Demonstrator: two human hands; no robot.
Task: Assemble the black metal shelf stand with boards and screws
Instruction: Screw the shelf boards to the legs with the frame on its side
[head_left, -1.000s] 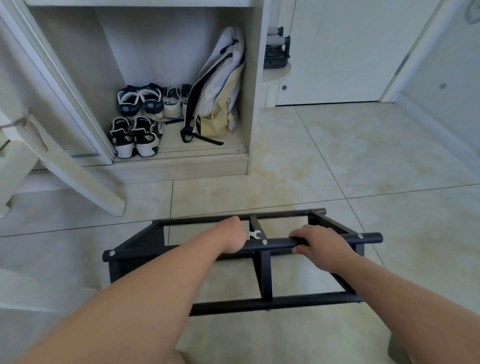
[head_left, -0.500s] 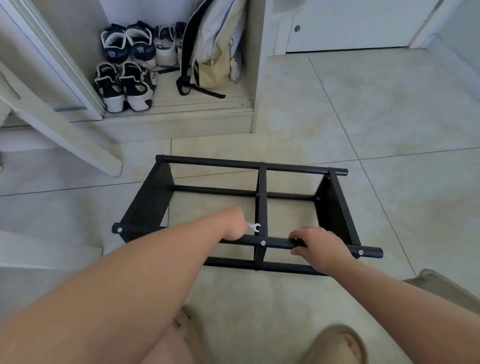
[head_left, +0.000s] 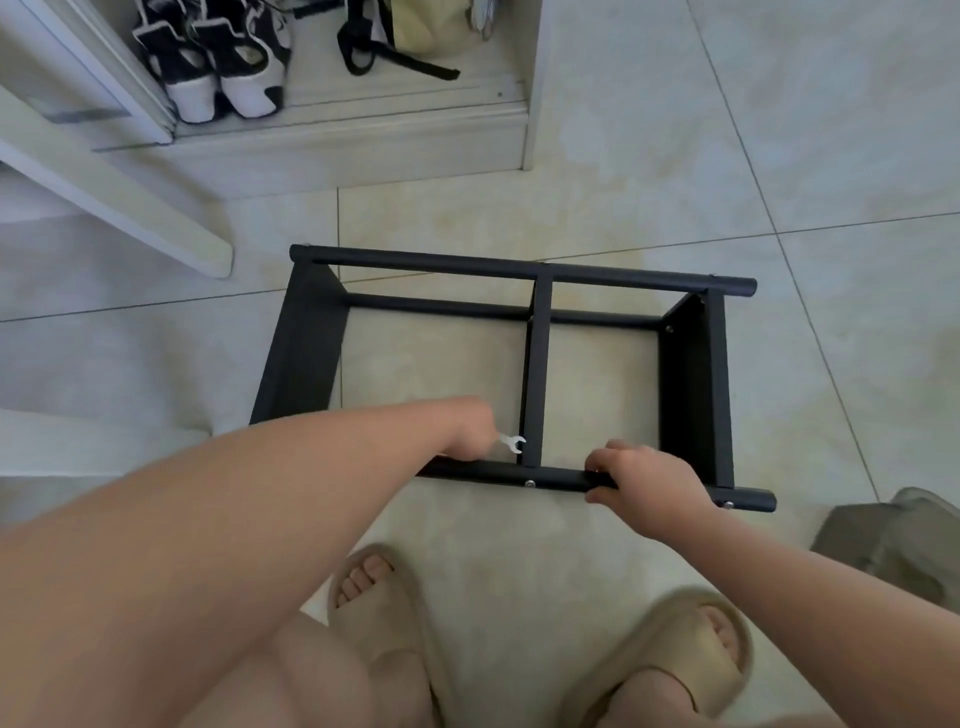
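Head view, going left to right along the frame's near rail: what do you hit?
Along the near rail: left hand → wrench → right hand → end screw.

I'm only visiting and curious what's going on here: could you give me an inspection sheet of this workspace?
Surface: beige tiled floor.
Job's things: black metal frame stands on the floor; small silver wrench; no boards seen.
Clutter: sneakers and a bag strap in the white cabinet.
Hands: left hand holds the wrench; right hand grips the frame's near rail.
Cables: nothing seen.
Surroundings: slanted white board; the person's beige slippers.
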